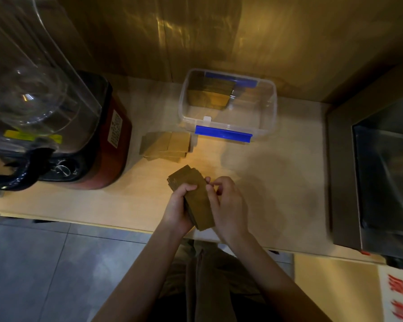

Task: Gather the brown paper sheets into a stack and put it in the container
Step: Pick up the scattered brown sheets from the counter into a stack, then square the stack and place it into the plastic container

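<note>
Brown paper stack (193, 194) held over the counter (265, 170) – L hand (178, 209) grips it, R hand (228, 203) pinches its edge. More sheets (165, 146) lie loose w/ some in the clear container (228, 103) just beside

The container (228, 103) sits at the back of the counter (277, 182), with a stack of sheets (209, 94) inside it. Loose sheets (165, 146) lie just left-front of it, and a blender (56, 126) stands further left. A held stack (193, 196) is nearer the front edge, between both hands.
</note>
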Demonstrator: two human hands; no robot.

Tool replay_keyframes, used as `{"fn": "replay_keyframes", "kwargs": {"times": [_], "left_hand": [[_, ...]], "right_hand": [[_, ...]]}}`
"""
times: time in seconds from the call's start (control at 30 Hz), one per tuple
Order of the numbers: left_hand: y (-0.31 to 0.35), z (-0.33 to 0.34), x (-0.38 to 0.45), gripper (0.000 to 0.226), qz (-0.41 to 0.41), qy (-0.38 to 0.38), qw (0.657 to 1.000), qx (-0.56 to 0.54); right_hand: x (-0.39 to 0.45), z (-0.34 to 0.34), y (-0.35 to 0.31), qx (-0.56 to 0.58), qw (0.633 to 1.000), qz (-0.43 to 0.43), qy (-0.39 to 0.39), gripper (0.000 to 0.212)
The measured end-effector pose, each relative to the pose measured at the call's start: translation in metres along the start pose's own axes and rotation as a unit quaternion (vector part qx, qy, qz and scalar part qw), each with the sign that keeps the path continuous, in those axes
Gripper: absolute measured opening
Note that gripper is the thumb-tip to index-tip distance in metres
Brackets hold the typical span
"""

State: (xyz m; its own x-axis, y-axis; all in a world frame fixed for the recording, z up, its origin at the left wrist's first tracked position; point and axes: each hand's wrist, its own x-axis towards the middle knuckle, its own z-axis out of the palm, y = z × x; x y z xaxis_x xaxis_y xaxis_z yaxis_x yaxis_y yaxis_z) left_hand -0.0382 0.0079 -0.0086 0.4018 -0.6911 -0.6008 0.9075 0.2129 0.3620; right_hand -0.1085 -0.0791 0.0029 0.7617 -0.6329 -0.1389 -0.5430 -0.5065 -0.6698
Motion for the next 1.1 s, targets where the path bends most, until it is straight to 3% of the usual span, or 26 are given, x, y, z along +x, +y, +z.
{"fn": "replay_keyframes", "kwargs": {"times": [0.07,0.1,0.13,0.23,0.27,0.3,0.37,0.53,0.63,0.7,0.77,0.83,0.93,1.1], "left_hand": [[0.0,0.002,0.002,0.029,0.013,0.015,1.0,-0.02],[0.0,0.003,0.003,0.029,0.027,0.033,0.999,-0.022],[0.001,0.005,0.004,0.03,0.046,0.051,0.998,-0.014],[0.001,0.012,0.005,0.035,0.096,0.06,0.993,0.038],[0.0,0.015,0.005,0.033,0.105,0.054,0.991,0.069],[-0.001,0.017,0.004,0.03,0.107,0.046,0.988,0.106],[-0.002,0.016,0.003,0.033,0.097,0.04,0.981,0.164],[0.018,-0.003,0.002,0.041,0.118,-0.003,0.965,0.234],[0.019,-0.015,0.006,0.043,0.162,0.052,0.904,0.392],[0.011,-0.021,0.01,0.042,0.187,0.075,0.838,0.506],[0.001,-0.027,0.016,0.045,0.213,0.087,0.776,0.587],[-0.007,-0.031,0.021,0.053,0.218,0.09,0.748,0.62],[-0.016,-0.033,0.029,0.059,0.193,0.087,0.765,0.608],[-0.025,-0.026,0.032,0.046,0.223,0.136,0.785,0.561]], "right_hand": [[0.0,-0.003,0.004,0.117,0.988,0.094,-0.02,0.027],[0.0,-0.005,0.006,0.2,0.966,0.161,-0.04,0.028],[0.0,-0.008,0.009,0.3,0.92,0.24,-0.072,0.028],[-0.007,-0.013,0.019,0.582,0.673,0.414,-0.192,0.038],[-0.01,-0.012,0.024,0.624,0.623,0.424,-0.205,0.048],[-0.012,-0.012,0.027,0.649,0.599,0.417,-0.214,0.055],[-0.013,-0.013,0.034,0.655,0.612,0.383,-0.223,0.059],[-0.002,-0.027,0.051,0.55,0.751,0.301,-0.207,0.052],[0.005,-0.033,0.062,0.406,0.87,0.232,-0.156,0.042],[0.008,-0.028,0.067,0.335,0.918,0.177,-0.121,0.038],[0.009,-0.018,0.072,0.314,0.933,0.152,-0.086,0.039],[0.009,-0.006,0.075,0.289,0.944,0.149,-0.061,0.045],[0.007,0.012,0.082,0.299,0.937,0.18,-0.027,0.055],[0.003,0.023,0.081,0.337,0.917,0.21,0.017,0.039]]}}
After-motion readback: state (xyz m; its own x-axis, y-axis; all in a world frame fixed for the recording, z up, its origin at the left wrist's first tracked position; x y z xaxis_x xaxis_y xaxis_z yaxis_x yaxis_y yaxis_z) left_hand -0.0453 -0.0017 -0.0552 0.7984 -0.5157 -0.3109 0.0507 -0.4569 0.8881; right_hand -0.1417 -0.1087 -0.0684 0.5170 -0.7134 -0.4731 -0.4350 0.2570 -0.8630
